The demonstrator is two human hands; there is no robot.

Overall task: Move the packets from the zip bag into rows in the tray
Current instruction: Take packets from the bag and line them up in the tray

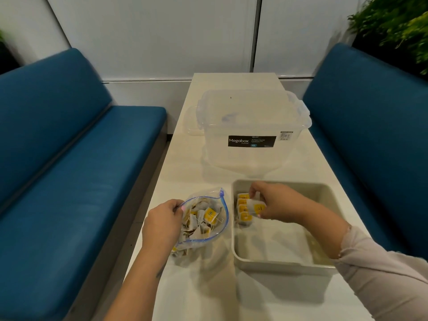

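Note:
A clear zip bag [203, 228] with a blue zipper lies open on the white table, full of several yellow-labelled tea packets. My left hand [162, 224] grips the bag's left rim and holds its mouth open. To the right stands a grey tray [281, 262]. Inside its far left corner a short row of packets [243, 208] lies stacked. My right hand [274, 202] pinches one packet [256, 208] just over that row.
A clear lidded storage box [252, 128] with a black Megabox label stands behind the tray. Blue benches [69, 170] flank the narrow table [208, 295] on both sides. A green plant [398, 22] is at the top right.

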